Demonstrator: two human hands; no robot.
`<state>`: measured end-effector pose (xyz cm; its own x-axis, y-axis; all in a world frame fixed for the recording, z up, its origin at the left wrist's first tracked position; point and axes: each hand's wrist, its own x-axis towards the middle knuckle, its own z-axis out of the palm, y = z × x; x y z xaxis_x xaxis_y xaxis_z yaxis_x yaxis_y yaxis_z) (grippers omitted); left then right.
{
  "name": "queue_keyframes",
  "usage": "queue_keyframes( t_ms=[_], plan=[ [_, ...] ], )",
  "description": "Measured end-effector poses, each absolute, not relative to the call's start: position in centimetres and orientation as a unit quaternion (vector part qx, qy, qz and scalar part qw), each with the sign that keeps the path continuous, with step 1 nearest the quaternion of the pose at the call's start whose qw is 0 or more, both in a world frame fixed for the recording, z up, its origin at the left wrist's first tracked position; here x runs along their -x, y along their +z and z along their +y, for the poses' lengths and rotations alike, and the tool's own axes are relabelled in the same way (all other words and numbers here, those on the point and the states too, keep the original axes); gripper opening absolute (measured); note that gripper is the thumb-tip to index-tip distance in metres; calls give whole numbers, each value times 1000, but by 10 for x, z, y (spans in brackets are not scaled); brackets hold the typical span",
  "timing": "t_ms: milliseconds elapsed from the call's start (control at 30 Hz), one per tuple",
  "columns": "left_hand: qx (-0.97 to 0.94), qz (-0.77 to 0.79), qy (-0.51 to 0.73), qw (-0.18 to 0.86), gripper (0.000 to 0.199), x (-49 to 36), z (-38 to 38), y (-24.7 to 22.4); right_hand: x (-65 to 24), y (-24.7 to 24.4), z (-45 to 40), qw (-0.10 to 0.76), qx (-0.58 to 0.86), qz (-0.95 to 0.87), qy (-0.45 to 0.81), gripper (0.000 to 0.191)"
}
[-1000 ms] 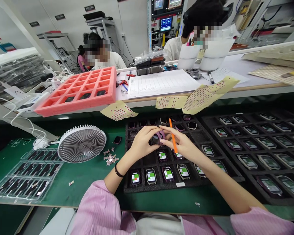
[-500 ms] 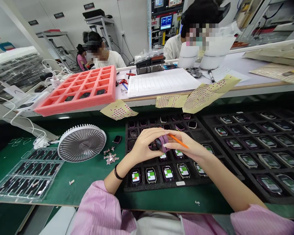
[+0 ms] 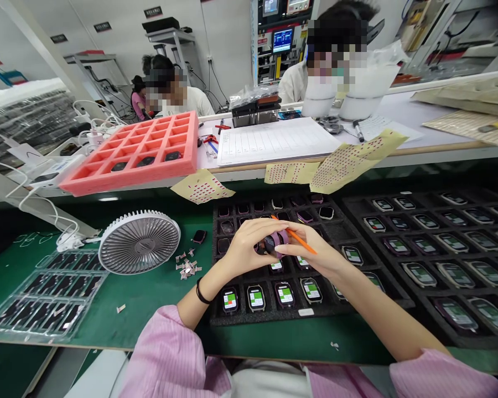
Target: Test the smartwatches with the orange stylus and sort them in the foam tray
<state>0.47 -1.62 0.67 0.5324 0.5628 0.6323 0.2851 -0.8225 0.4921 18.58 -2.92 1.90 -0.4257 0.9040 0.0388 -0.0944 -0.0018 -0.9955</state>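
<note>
Gripped between the left hand [image 3: 249,246] and the right hand [image 3: 315,251]: a small watch [image 3: 271,243] with a purple strap, held just above a black foam tray [image 3: 219,315]. Also pinched in the right hand, an orange stick [image 3: 299,237], slanted across the fingers. Lined up in the tray under the hands, more watches [image 3: 284,294] with lit screens. Left of the tray on the green tabletop [image 3: 149,326], a grey fan [image 3: 139,242] and small scraps [image 3: 186,269].

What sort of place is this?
Probably an electronics factory line, smartwatch assembly or inspection: rows of smartwatches in black foam trays, a printed log sheet, and a co-worker at a bench.
</note>
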Motion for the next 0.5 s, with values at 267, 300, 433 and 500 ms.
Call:
queue_keyframes(
  t_ms=[267,300,433,500],
  plan=[
    [-838,255,457,154,52,2,-18,18,-215,35,-33,528,352,-627,451,42],
    [-836,256,458,159,53,3,-19,19,-218,37,-36,547,332,-638,428,43],
    [-832,260,460,170,56,3,-20,19,-222,39,-48,557,262,-699,365,42],
    [-833,262,457,171,55,3,-20,18,-219,38,-51,555,269,-704,352,41]
  ],
)
